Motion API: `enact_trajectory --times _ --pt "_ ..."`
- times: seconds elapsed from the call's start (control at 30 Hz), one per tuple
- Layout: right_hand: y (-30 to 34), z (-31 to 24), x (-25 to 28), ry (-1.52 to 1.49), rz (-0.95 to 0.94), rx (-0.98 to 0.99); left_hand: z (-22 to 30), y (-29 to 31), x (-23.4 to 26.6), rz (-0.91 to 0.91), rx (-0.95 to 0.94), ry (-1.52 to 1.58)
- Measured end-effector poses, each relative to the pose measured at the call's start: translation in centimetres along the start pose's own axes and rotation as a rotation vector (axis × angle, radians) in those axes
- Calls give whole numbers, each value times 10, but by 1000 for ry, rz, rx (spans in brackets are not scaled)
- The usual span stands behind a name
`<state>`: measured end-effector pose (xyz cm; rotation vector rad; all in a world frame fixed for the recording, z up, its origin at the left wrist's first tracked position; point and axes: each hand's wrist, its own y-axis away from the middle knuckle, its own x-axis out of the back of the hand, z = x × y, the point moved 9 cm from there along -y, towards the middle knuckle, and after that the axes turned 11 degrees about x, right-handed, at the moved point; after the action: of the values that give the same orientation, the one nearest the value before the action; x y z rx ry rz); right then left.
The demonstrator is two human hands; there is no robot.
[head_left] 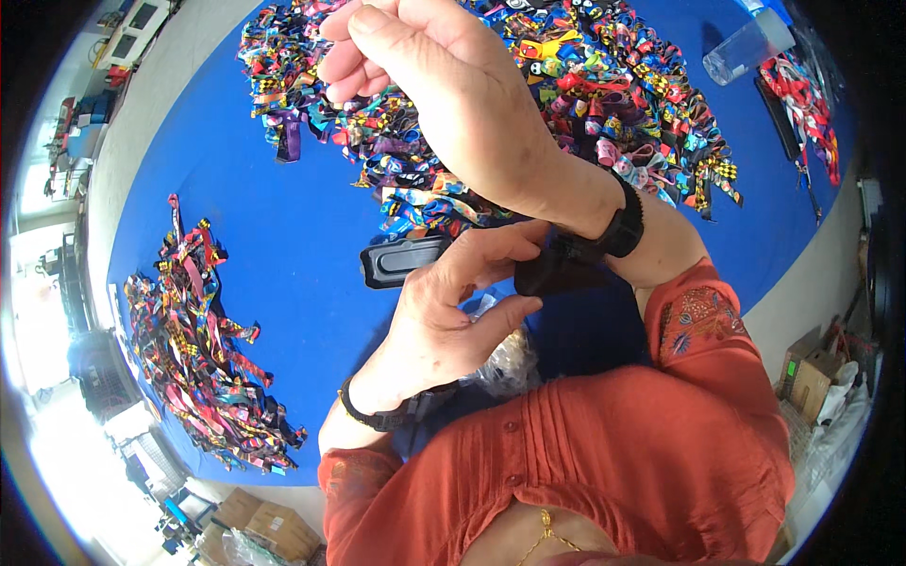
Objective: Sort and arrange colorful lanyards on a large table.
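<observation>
My right hand (453, 85) is raised over the pile of lanyard-like printed straps (651, 90), its fingers loosely bent and nothing visible in it. A black band (625, 222) circles that wrist. Below the wrist sits a dark, box-like device (564, 268), partly lost in shadow. My left hand (444, 307) has its fingers and thumb around the near side of this device; the exact contact is hard to see. Just beyond the left hand, a shallow black tray-like case (401, 262) lies on the blue table (311, 311). The left wrist wears a black band (392, 410) too.
Another heap of coloured straps (198, 349) lies at the left. At the far right are a clear plastic bottle (750, 47) and red straps (807, 113). Crumpled clear plastic (510, 363) is close to my body. Cardboard boxes (269, 528) stand on the floor.
</observation>
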<state>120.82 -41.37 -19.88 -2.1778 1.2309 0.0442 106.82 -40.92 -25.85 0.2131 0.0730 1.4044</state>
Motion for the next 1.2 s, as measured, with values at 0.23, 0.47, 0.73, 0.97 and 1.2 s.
enact_trajectory --times 0.23,0.47,0.73,0.97,1.2 --pt "-3 -6 -5 -76 19 138 -3 2 -3 13 29 29" --pt "10 -50 -7 157 55 506 -2 6 -5 -10 -59 -187" --pt "18 -90 -5 -16 4 630 -16 12 -8 -29 48 122" --pt "27 -102 -10 38 128 944 -43 13 -16 -11 307 380" --pt "35 -123 -14 1 173 998 -56 10 -63 -506 544 752"
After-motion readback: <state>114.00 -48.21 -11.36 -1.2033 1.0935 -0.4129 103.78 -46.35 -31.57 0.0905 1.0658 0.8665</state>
